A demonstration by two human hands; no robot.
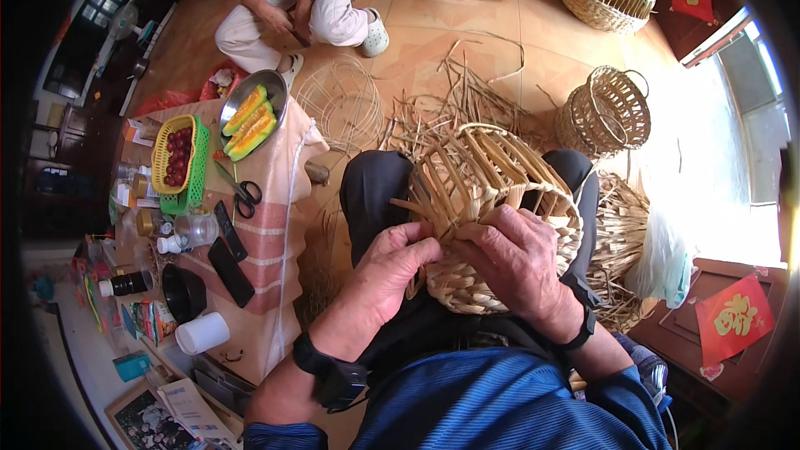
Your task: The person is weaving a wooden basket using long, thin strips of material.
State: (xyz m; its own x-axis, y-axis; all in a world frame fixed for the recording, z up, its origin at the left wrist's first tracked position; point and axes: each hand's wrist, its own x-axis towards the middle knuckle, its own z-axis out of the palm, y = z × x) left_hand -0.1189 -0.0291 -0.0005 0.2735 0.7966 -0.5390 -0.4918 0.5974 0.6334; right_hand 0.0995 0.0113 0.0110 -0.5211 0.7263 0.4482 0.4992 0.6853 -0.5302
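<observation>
A partly woven basket (463, 285) rests on my lap between my knees, with braided straw-coloured sides and bare upright stakes (510, 157) in its upper part. My left hand (385, 273) pinches a straw strip at the edge of the weave, thumb and forefinger pressed together. Close beside it, my right hand (518, 260) is closed on the strip at the same edge, its fingers bent over the basket's near side. The fingers hide the exact spot where the strip passes between the stakes.
Loose straw strips (467, 92) and a wire frame (342, 100) lie on the floor ahead. A finished basket (612, 117) stands at right. At left, a cloth-covered table (271, 262) holds scissors (247, 198), phones and a pan of cut squash (250, 121). Another person sits opposite.
</observation>
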